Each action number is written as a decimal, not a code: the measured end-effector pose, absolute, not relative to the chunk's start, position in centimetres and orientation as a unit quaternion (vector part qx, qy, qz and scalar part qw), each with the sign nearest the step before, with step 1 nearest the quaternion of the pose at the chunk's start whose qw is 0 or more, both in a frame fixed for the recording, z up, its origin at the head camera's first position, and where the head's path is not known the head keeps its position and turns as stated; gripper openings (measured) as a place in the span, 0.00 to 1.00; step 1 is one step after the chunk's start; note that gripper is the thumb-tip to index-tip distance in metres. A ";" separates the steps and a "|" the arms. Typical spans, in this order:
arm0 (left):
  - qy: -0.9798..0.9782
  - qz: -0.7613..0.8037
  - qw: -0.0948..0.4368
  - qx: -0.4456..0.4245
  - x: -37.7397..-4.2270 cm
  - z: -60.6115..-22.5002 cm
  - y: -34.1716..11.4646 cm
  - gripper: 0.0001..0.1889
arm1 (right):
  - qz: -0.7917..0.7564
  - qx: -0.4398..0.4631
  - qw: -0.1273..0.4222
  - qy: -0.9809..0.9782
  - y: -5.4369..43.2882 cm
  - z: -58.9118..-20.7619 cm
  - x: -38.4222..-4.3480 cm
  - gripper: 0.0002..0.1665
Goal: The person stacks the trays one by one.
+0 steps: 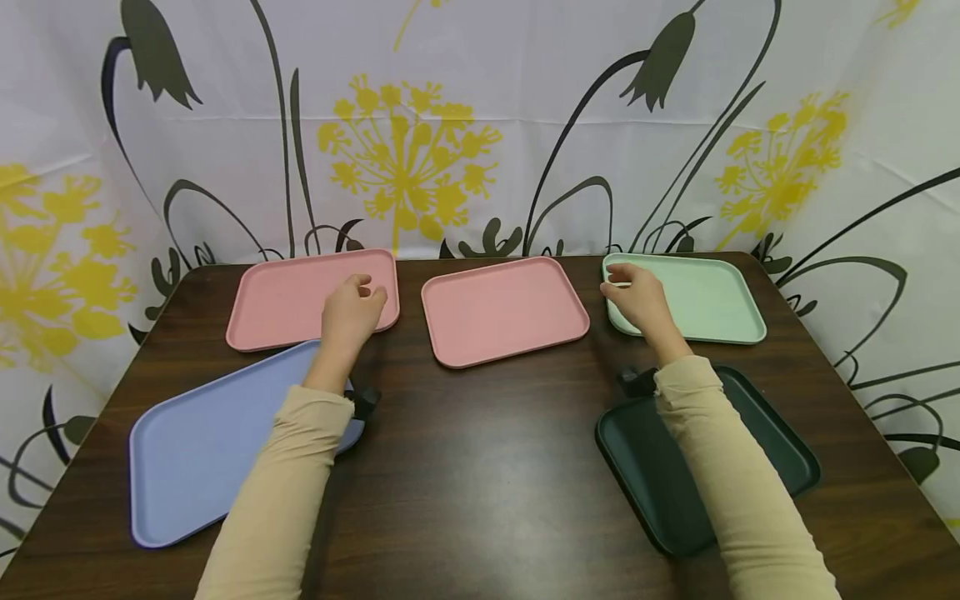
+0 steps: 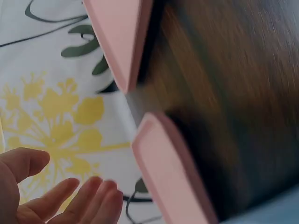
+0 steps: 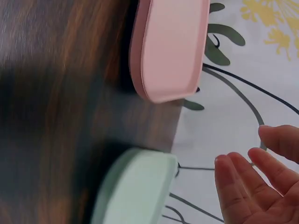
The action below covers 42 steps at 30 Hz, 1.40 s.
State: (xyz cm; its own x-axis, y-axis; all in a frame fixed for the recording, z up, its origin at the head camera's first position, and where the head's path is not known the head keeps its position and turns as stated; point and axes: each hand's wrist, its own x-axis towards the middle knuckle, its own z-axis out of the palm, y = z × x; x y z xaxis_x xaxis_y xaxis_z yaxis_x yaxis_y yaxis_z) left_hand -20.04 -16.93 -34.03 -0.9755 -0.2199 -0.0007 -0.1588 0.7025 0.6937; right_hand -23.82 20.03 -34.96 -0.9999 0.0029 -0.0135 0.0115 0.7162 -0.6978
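Observation:
My left hand [image 1: 352,312] hovers over the right part of the left pink tray [image 1: 277,300], its fingers loosely bent and holding nothing. In the left wrist view, a gap separates the thumb from the fingers [image 2: 84,205]. My right hand [image 1: 637,293] is above the left end of the light green tray [image 1: 705,296], also holding nothing. The right wrist view has its thumb and fingers [image 3: 229,182] apart, clear of the green tray's rim. Between the two hands lies another pink tray [image 1: 502,312], slightly turned on the table.
A blue tray [image 1: 202,450] lies at the front left, partly covered by my left forearm. At the front right a dark green tray [image 1: 772,450] lies under my right forearm. The brown wooden table [image 1: 480,483] ends at a flowered curtain [image 1: 465,50] behind.

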 end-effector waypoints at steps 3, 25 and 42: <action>-0.907 -0.411 0.015 0.098 -20.3 -34.6 -16.4 0.25 | -0.388 0.005 0.013 0.922 19.7 -35.5 -24.0 0.25; -0.789 -0.587 -0.155 0.097 -20.7 -38.0 -13.8 0.32 | -0.441 0.029 0.071 0.894 18.8 -39.2 -25.0 0.25; -0.747 -0.640 -0.162 0.079 -23.8 -43.6 -14.9 0.40 | -0.462 0.035 0.088 0.882 18.5 -40.4 -25.6 0.30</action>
